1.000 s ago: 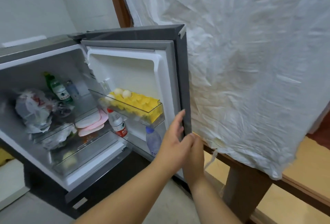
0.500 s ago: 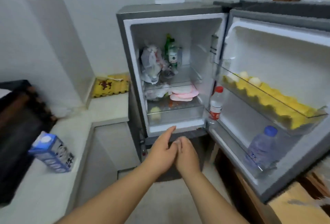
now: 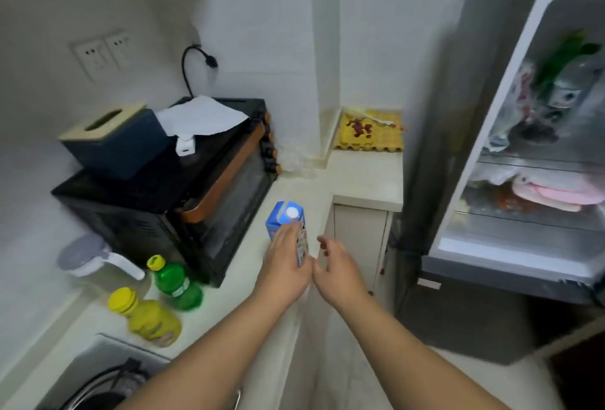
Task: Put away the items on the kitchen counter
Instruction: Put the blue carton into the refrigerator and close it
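Two bottles [image 3: 178, 285], one carton [image 3: 283, 218], two hands [image 3: 284, 265].
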A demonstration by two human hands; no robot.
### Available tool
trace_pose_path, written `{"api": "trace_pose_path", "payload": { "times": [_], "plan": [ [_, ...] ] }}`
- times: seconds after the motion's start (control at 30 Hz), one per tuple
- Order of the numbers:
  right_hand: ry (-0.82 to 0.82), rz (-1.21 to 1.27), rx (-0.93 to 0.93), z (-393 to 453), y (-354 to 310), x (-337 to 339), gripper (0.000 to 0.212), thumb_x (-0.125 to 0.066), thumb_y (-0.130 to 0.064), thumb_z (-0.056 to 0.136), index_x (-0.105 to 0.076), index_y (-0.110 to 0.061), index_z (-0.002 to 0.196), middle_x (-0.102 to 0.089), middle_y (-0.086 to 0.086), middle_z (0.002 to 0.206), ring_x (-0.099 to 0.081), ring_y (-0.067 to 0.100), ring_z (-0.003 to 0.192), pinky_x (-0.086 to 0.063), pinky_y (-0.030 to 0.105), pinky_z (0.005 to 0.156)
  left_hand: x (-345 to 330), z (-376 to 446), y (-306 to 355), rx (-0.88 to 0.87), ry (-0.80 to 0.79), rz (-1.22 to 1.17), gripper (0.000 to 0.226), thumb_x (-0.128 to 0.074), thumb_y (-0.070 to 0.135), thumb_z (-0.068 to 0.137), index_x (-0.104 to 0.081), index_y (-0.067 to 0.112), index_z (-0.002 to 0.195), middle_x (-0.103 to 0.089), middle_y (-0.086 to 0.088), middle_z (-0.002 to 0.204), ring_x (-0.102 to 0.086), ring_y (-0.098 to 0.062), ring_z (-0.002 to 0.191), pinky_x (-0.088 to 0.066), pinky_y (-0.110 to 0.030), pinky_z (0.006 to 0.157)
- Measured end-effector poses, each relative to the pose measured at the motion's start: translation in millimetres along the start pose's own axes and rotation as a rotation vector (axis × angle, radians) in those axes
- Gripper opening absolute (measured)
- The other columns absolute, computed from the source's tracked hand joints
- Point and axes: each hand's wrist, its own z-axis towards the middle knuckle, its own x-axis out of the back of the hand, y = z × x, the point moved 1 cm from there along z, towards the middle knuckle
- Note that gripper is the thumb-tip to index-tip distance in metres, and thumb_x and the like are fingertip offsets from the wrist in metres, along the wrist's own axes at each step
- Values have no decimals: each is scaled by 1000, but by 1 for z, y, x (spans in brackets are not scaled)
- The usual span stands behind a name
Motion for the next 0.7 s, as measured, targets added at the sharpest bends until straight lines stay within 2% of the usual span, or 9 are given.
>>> {"api": "trace_pose_path", "payload": {
  "times": [0.1,0.17,0.23,0.33,0.4,0.5,0.53,0.63,0.7],
  "plan": [
    [34,28,55,26,-27,-27,60,-66,-36,84,-46,-27,140,-56,-4,132,-52,15,122,-46,33,95,20,30,-33,28,103,63,81,-65,27,77,-34,12,151,-41,-4,152,-32,-25,145,-26,-37,121],
    [16,38,37,41,-31,-36,67,-68,-43,77,-44,-37,139,-56,-14,130,-53,7,120,-49,32,95,19,44,-44,99,103,47,94,-72,36,77,-24,12,155,-33,-7,157,-26,-25,147,-25,-39,122],
    [-39,134,-8,59,-26,-50,74,-72,-42,68,-46,-40,137,-59,-18,128,-57,5,119,-52,36,97,12,59,-56,158,75,14,106,-76,45,75,-15,17,158,-25,-5,161,-22,-25,149,-27,-40,121],
    [-94,278,-27,79,-10,-65,77,-74,-29,68,-47,-41,139,-62,-14,131,-62,6,119,-54,40,99,-3,82,-69,153,36,-69,104,-79,44,74,-19,28,158,-36,-3,152,-43,-23,137,-42,-34,109],
    [-83,330,-60,77,-13,-52,79,-71,-19,71,-46,-38,143,-63,-13,132,-62,4,120,-52,33,101,-16,94,-69,132,18,-153,99,-81,35,76,-24,35,156,-43,-3,140,-56,-19,121,-48,-25,93],
    [-106,355,-62,71,-13,-39,85,-72,-8,71,-41,-36,145,-56,-25,131,-51,-22,116,-41,6,98,-21,101,-66,102,68,-159,90,-81,33,78,-31,42,152,-50,-1,127,-65,-15,103,-50,-26,81],
    [-88,364,-68,71,-7,-32,87,-73,-12,71,-39,-36,147,-52,-26,131,-46,-27,115,-38,4,98,-23,105,-57,79,66,-150,86,-81,34,79,-33,44,151,-51,0,123,-65,-12,98,-50,-26,78],
    [30,389,-132,75,10,-8,91,-68,-29,68,-33,-40,152,-47,-22,143,-46,-13,128,-42,22,110,-28,110,-20,-39,12,-139,76,-81,26,79,-46,45,144,-55,7,117,-59,6,94,-44,-14,75],
    [112,387,-149,78,33,28,91,-70,-26,71,-31,-44,152,-45,-22,145,-48,-7,130,-44,25,109,-41,116,24,-149,-87,-121,74,-79,26,75,-50,51,137,-58,17,114,-56,13,97,-41,-10,77]
  ]
}}
